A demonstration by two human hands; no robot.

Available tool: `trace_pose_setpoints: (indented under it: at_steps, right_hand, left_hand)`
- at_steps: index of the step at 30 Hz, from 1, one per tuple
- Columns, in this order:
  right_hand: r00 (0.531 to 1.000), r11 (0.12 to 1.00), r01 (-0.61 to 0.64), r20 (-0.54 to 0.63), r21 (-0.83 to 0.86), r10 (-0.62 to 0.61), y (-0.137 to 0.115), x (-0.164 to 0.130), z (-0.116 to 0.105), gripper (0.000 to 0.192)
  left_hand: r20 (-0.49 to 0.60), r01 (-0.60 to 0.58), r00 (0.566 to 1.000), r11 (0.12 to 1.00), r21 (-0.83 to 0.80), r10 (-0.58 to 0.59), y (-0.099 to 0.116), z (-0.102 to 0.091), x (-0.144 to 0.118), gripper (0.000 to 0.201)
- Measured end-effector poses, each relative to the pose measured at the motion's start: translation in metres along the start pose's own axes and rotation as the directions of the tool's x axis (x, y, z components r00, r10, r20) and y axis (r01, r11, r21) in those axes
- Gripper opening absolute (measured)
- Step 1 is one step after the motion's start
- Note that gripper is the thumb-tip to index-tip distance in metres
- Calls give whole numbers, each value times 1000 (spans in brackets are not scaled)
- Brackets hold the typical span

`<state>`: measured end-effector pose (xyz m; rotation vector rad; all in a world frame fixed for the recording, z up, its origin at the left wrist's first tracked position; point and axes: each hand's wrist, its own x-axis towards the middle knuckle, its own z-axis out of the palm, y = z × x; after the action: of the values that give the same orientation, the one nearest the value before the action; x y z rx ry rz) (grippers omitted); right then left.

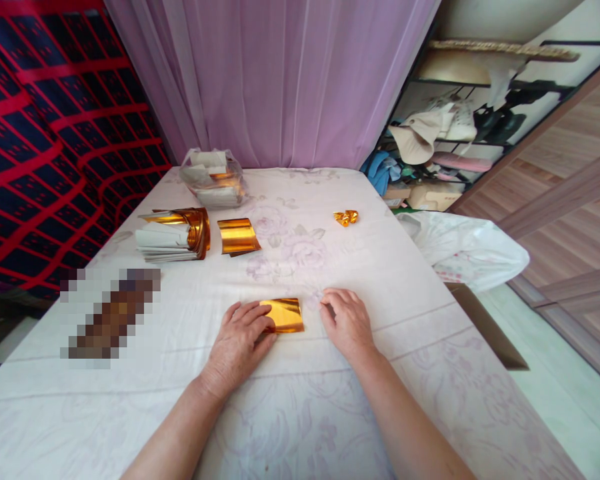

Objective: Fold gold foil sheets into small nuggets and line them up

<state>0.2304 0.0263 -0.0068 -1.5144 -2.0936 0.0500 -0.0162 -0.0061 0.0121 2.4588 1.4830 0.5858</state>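
- Gold foil (283, 315): thin, light, easily creased; best pinched at an edge.
- Left hand (240, 340): fingers flat, pressing foil's left edge.
- Right hand (346, 320): fingers loosely curled, empty, just right of foil.

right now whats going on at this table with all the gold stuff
A person presses the left hand flat on a folded gold foil sheet on the cloth-covered table; the right hand rests just beside it. A stack of sheets, a loose gold sheet and a small folded gold piece lie farther back.
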Motion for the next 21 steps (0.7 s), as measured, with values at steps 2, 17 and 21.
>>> trace_pose_setpoints:
  at_steps: [2, 17, 21]
  right_hand:
    - [1000, 1000, -5, 3, -4, 5, 0, 0, 0, 8]
    - [998, 996, -57, -8, -70, 57, 0, 0, -2, 8]
    - [997, 993, -77, -3, -93, 77, 0, 0, -4, 8]
  left_hand:
    - [-1, 1, 1000, 1000, -5, -1, 0, 0, 0, 9]
    - [-4, -7, 1000, 1000, -1, 7, -2, 2, 0, 10]
    - [-4, -6, 1000, 1000, -7, 6, -2, 2, 0, 10]
